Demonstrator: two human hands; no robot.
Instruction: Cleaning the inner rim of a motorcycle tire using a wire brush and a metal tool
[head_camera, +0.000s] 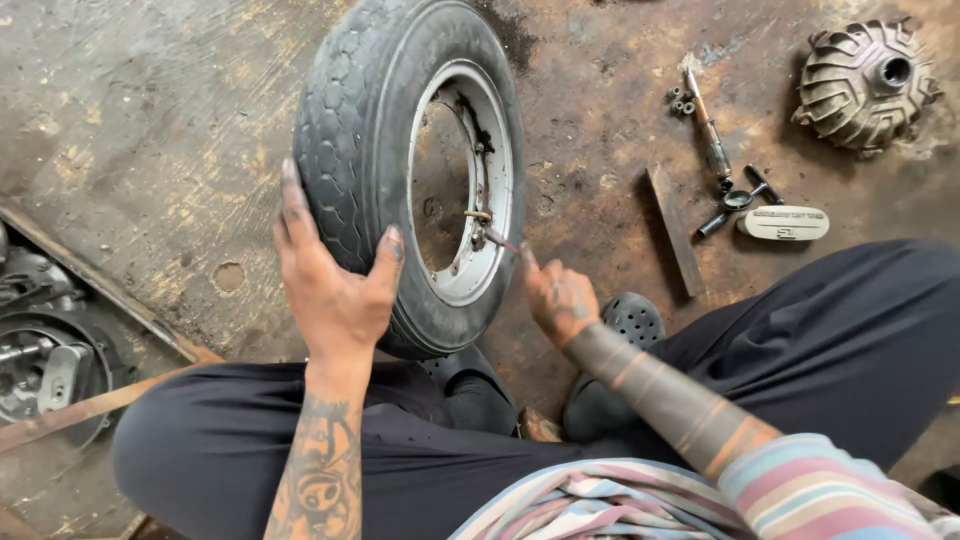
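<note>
While the small scooter wheel (400, 170) stands upright on its tread on the stained concrete floor (150, 130), just ahead of the person's crossed legs, the left hand (330, 280) clasps the tyre's near edge: fingers spread over the hexagon-patterned tread, thumb pressed to the sidewall. The right hand (558, 298) is pinched on a thin metal tool (503, 240), whose tip sits at the valve stem (478, 214) on the inner face of the pale steel rim (480, 270). What kind of tool it is, I cannot tell.

Handling, judged: rubber plus steel rim, so moderately heavy for its size and stiff. The tread is dry and deeply cut, so it should grip well. The round form will roll or tip unless steadied from the top or side. Best hold is across the tread, as the left hand does now; the rim edge looks rusty and sharp near the bolt holes.

Surroundings: a finned metal hub (865, 80) at far right, a screwdriver (708, 125) and a few small nuts (682, 100) beside it, a flat metal bar (675, 230), a cream oblong cover (783, 223), and engine parts (45, 360) at the left edge.
</note>
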